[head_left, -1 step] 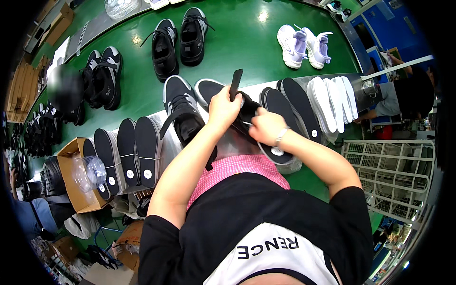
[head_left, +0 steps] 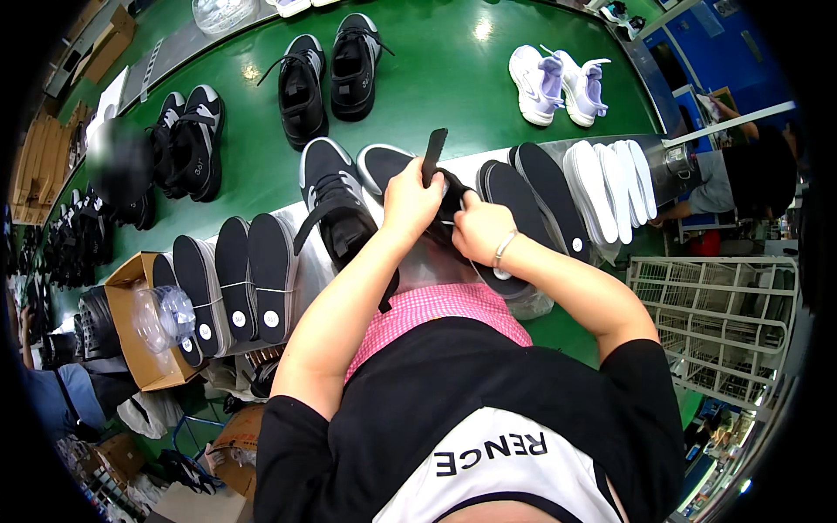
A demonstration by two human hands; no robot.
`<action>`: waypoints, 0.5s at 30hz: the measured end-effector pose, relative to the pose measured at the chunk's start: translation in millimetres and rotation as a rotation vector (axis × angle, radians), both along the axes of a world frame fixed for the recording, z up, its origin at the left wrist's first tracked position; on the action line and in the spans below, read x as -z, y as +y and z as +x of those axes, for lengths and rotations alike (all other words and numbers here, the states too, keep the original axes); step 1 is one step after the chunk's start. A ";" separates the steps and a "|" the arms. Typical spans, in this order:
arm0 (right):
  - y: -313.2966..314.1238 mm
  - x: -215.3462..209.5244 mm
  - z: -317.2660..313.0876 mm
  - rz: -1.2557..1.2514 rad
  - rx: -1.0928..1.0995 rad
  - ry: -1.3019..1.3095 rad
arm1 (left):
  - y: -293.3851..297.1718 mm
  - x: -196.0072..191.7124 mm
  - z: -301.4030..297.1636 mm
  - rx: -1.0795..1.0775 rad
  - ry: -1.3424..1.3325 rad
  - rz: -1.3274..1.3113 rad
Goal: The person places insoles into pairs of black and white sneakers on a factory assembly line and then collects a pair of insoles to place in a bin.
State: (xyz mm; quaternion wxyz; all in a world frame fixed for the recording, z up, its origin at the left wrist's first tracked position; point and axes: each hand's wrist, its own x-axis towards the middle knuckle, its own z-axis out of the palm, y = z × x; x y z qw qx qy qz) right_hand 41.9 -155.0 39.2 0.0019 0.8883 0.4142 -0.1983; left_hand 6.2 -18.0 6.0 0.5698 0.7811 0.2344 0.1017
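My left hand point(head_left: 411, 199) is closed on a black shoe point(head_left: 381, 166) with a grey toe, its fingers near the opening. A black strap point(head_left: 433, 154) sticks up beside those fingers. At the same opening, my right hand point(head_left: 482, 227) is closed, with its fingertips at the collar. A thin black piece with a pale edge, like the insoles nearby, shows partly under its fingers; most of it is hidden. The matching shoe point(head_left: 336, 207) lies just left, its strap loose. Right of my hands, a stack of black insoles point(head_left: 510, 196) is partly covered by my right hand.
More black insoles point(head_left: 558, 200) and white insoles point(head_left: 602, 187) lie to the right. Tied insole bundles point(head_left: 234, 279) and a cardboard box point(head_left: 144, 349) stand left. Black shoes point(head_left: 301, 91) and white-lilac shoes point(head_left: 558, 84) rest on the green table point(head_left: 445, 87). A wire rack point(head_left: 715, 327) stands right.
My right hand has moved slightly left and up, closer to my left hand at the shoe opening. The pale edge under its fingers shows less. My left hand has hardly moved.
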 end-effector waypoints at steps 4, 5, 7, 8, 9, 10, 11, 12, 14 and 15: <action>-10.5 -23.3 -9.1 -0.095 -0.171 -0.223 | 4.6 11.7 -4.4 -0.020 -0.020 0.000; -19.8 -36.7 -11.8 -0.203 -0.185 -0.213 | 4.8 12.6 -4.7 -0.023 -0.021 -0.003; -29.1 -56.3 -13.6 -0.381 -0.103 -0.115 | 4.3 15.3 -5.2 -0.022 0.010 0.024; -30.4 -58.3 -11.1 -0.386 -0.090 -0.123 | 3.3 12.5 -4.2 0.001 0.012 0.020; -30.2 -59.0 -7.3 -0.324 -0.122 -0.076 | 2.2 16.4 -1.7 -0.004 0.010 0.020; -29.8 -58.5 -4.9 -0.261 -0.154 -0.029 | 1.9 21.9 -3.1 -0.021 -0.011 0.041; -23.3 -54.2 -5.1 -0.246 -0.155 -0.063 | 0.6 23.7 -0.8 -0.021 -0.044 0.064; -17.9 -43.8 -3.7 -0.236 -0.166 -0.038 | 0.1 19.1 -0.6 -0.009 -0.013 0.053; -0.8 -17.3 -1.2 -0.246 -0.143 0.010 | 1.2 20.4 -1.8 -0.025 -0.098 0.069; 6.4 3.5 3.0 -0.211 -0.049 0.040 | 0.7 15.2 -2.0 -0.010 -0.054 0.021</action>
